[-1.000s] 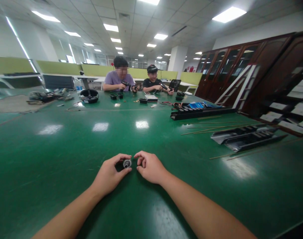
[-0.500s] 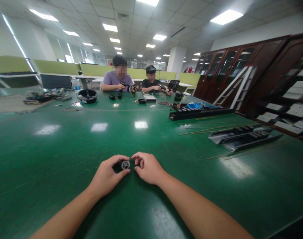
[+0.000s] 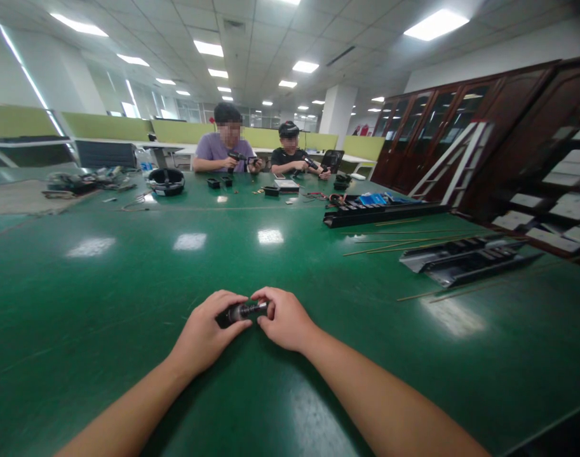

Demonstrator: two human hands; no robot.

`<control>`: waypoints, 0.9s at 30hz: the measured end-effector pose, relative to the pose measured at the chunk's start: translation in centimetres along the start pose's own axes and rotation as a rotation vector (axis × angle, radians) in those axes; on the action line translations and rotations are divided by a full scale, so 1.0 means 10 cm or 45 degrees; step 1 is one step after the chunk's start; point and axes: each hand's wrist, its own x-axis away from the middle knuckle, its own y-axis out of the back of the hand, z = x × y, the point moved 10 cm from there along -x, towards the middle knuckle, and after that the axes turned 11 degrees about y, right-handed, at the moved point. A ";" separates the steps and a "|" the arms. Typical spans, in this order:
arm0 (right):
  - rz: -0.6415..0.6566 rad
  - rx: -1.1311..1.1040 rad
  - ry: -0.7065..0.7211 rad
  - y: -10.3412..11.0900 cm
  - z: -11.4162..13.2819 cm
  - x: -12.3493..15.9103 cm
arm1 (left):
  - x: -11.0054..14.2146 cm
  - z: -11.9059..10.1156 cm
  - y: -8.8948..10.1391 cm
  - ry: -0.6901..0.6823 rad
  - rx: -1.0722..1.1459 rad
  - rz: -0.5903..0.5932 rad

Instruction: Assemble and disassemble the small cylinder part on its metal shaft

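My left hand (image 3: 208,327) is closed around a dark metal cylinder with a thinner, ridged silver shaft (image 3: 249,310), gripping its thick end between thumb and fingers. The shaft lies sideways and points right. Its tip reaches in among the curled fingers of my right hand (image 3: 286,319), which seem to close on it; the exact contact is hidden. Both hands are just above the green tabletop (image 3: 223,270), near its front side.
To the right lie metal channels (image 3: 480,263), thin rods (image 3: 385,249) and a long black rail (image 3: 389,212). A headset (image 3: 166,182), small black trays (image 3: 270,191) and a cable heap (image 3: 89,181) lie farther back. Two people (image 3: 225,149) sit opposite, holding drill-like tools. A stepladder (image 3: 461,162) stands right.
The metal part has turned from end-on to sideways, so its shaft now shows and extends to my right fingers. My right hand has hardly moved.
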 end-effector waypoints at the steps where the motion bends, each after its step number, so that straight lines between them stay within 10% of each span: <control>1: 0.001 0.005 -0.003 0.01 0.00 0.00 | 0.00 0.01 0.01 0.011 -0.010 -0.016; 27: -0.078 -0.230 0.020 0.03 0.16 0.00 | 0.01 0.09 -0.19 0.308 0.337 0.226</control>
